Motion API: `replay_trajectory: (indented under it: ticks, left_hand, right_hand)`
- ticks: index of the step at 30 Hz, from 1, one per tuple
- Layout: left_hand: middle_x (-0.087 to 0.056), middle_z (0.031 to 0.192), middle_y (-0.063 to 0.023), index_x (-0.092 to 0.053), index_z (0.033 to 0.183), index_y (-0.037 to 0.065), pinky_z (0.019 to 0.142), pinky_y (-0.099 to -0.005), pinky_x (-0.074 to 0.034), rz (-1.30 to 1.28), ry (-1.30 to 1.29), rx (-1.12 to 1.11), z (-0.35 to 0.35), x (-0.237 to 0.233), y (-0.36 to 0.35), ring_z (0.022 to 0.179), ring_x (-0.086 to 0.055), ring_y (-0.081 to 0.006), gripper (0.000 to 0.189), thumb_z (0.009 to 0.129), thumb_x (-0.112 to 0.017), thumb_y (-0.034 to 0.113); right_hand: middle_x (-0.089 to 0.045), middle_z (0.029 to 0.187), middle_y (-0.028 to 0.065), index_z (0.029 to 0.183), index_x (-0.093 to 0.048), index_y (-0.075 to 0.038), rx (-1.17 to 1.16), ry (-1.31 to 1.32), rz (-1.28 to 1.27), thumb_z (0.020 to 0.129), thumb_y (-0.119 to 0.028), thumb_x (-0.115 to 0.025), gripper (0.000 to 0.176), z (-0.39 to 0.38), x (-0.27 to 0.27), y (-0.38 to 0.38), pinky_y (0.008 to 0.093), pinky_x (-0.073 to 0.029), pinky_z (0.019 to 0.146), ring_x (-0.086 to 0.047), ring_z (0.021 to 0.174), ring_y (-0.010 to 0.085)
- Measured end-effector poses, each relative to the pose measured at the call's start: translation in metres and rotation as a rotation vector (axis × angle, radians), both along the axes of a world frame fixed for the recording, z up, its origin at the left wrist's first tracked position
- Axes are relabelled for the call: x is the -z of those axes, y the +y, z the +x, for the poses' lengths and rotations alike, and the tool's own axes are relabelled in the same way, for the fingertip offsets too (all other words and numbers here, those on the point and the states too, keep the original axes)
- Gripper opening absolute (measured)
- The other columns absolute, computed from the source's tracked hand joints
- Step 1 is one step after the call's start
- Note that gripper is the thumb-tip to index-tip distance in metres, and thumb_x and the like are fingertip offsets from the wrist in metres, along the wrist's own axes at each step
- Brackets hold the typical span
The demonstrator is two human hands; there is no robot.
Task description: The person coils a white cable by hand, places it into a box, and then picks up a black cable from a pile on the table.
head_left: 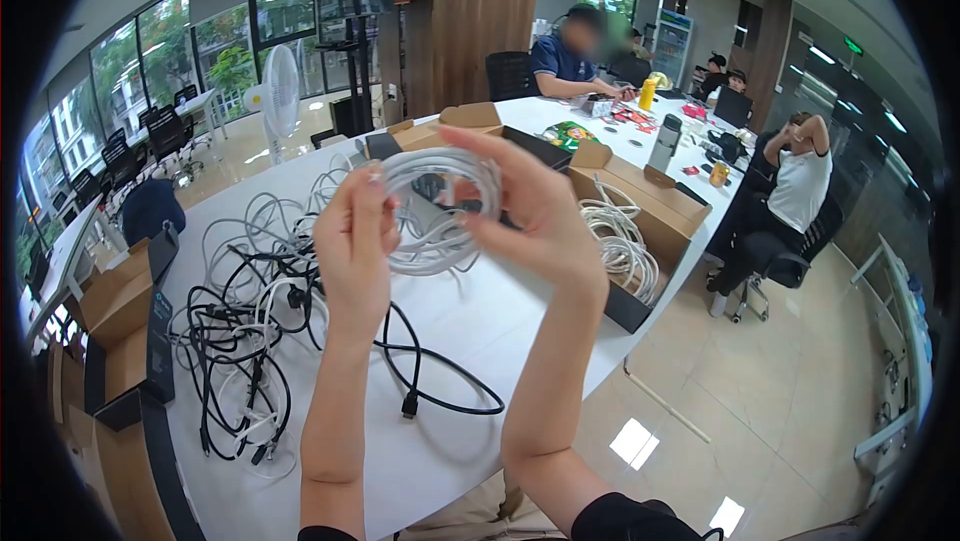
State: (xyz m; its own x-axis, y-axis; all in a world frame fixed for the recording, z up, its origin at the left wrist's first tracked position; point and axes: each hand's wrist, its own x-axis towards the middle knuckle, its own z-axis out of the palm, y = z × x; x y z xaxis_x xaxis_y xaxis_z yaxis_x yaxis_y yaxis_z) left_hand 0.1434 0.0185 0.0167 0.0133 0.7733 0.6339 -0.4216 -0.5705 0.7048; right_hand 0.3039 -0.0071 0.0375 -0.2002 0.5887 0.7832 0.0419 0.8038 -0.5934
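My left hand (358,231) grips the left side of a coiled light grey cable (430,263), held up above the white table. At the coil's right side is my right hand (530,206), slightly blurred, with its thumb and fingers curved around the loops. A tangle of black cables (225,341) and grey-white cables (265,221) lies on the table to the left. Below the coil, a black cable (455,406) with a connector rests on the tabletop. To the right, an open cardboard box (665,216) holds coiled white cables (625,251).
Open boxes (125,341) stand at the left edge; another (465,119) is behind my hands. Across the white table (440,501) are a grey bottle (665,144), a green packet (568,134) and a seated person (565,61). Another person (800,181) sits at the right.
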Motion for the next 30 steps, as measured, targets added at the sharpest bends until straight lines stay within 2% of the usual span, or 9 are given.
replay_trajectory:
  ticks: [3, 4, 5, 6, 9, 16, 25, 26, 30]
  left_hand:
    - [-0.043, 0.067, 0.0027, -0.055, 0.098, 0.000, 0.042, -0.0172, -0.022, -0.081, -0.056, -0.097, -0.002, 0.000, 0.003, 0.048, -0.029, 0.0001, 0.027, 0.094, -0.046, 0.025]
    - [-0.040, 0.063, 0.0039, -0.054, 0.092, 0.001, 0.042, -0.0179, -0.021, -0.074, -0.063, -0.116, -0.002, -0.001, 0.005, 0.047, -0.027, -0.0007, 0.027, 0.094, -0.047, 0.028]
    - [-0.037, 0.059, 0.0051, -0.053, 0.087, 0.003, 0.042, -0.0187, -0.021, -0.071, -0.068, -0.135, -0.003, -0.002, 0.006, 0.047, -0.026, -0.0015, 0.029, 0.093, -0.048, 0.030]
    - [-0.033, 0.055, 0.0063, -0.052, 0.081, 0.004, 0.043, -0.0194, -0.020, -0.071, -0.071, -0.156, -0.004, -0.001, 0.007, 0.046, -0.024, -0.0024, 0.031, 0.092, -0.049, 0.033]
    - [-0.031, 0.053, 0.0071, -0.052, 0.079, 0.005, 0.043, -0.0200, -0.019, -0.103, -0.139, -0.201, -0.012, -0.005, 0.010, 0.045, -0.023, -0.0027, 0.031, 0.092, -0.050, 0.033]
    - [-0.029, 0.052, 0.0079, -0.052, 0.077, 0.007, 0.042, -0.0202, -0.017, -0.087, -0.096, -0.217, -0.023, -0.007, 0.011, 0.044, -0.021, -0.0017, 0.032, 0.091, -0.051, 0.035]
    - [-0.031, 0.054, 0.0070, -0.051, 0.081, 0.006, 0.041, -0.0198, -0.018, 0.006, 0.086, -0.221, -0.013, -0.004, 0.003, 0.046, -0.023, -0.0015, 0.031, 0.095, -0.043, 0.033]
    - [-0.043, 0.065, 0.0027, -0.051, 0.088, 0.002, 0.041, -0.0159, -0.023, 0.074, 0.142, -0.264, -0.015, 0.001, 0.005, 0.048, -0.029, -0.0002, 0.030, 0.096, -0.042, 0.030]
    - [-0.042, 0.065, 0.0022, -0.049, 0.086, 0.001, 0.042, -0.0154, -0.023, 0.276, 0.241, -0.320, -0.011, 0.003, -0.010, 0.050, -0.030, 0.0004, 0.029, 0.097, -0.039, 0.026]
  right_hand:
    - [-0.056, 0.114, 0.0054, 0.123, -0.049, -0.005, 0.145, -0.123, 0.123, 0.069, 0.013, -0.054, 0.058, -0.009, -0.007, -0.002, 0.0233, -0.044, 0.079, -0.053, 0.095, 0.0101]
    - [-0.058, 0.111, 0.0062, 0.120, -0.053, -0.007, 0.221, -0.151, 0.062, 0.069, 0.013, -0.054, 0.055, -0.013, -0.012, -0.006, 0.0257, -0.045, 0.079, -0.055, 0.097, 0.0145]
    - [-0.059, 0.107, 0.0087, 0.115, -0.056, -0.007, 0.311, -0.098, 0.253, 0.070, 0.012, -0.054, 0.049, -0.024, -0.010, -0.001, 0.0270, -0.046, 0.077, -0.057, 0.095, 0.0200]
    - [-0.059, 0.102, 0.0109, 0.111, -0.058, -0.006, 0.349, -0.066, 0.250, 0.069, 0.013, -0.056, 0.046, -0.030, -0.010, 0.000, 0.0294, -0.046, 0.077, -0.057, 0.094, 0.0244]
    - [-0.058, 0.091, 0.0103, 0.108, -0.059, -0.007, 0.516, -0.122, 0.461, 0.065, 0.007, -0.063, 0.046, -0.039, -0.009, 0.009, 0.0328, -0.046, 0.076, -0.055, 0.087, 0.0251]
    - [-0.056, 0.096, 0.0066, 0.109, -0.058, -0.007, 0.548, -0.062, 0.657, 0.061, -0.002, -0.069, 0.049, -0.043, -0.011, 0.005, 0.0331, -0.047, 0.072, -0.055, 0.085, 0.0235]
    - [-0.057, 0.080, 0.0069, 0.093, -0.063, -0.003, 0.465, 0.016, 0.439, 0.073, -0.007, -0.067, 0.020, -0.030, -0.010, -0.008, 0.0261, -0.044, 0.056, -0.054, 0.062, 0.0183]
    - [-0.058, 0.078, 0.0067, 0.090, -0.064, -0.001, 0.437, 0.055, 0.414, 0.077, -0.007, -0.065, 0.014, -0.028, -0.011, -0.010, 0.0232, -0.041, 0.053, -0.052, 0.059, 0.0119]
    - [-0.060, 0.081, 0.0060, 0.090, -0.064, 0.003, 0.220, 0.193, 0.230, 0.082, -0.006, -0.062, 0.012, -0.023, -0.007, -0.002, 0.0204, -0.045, 0.061, -0.055, 0.071, 0.0065]
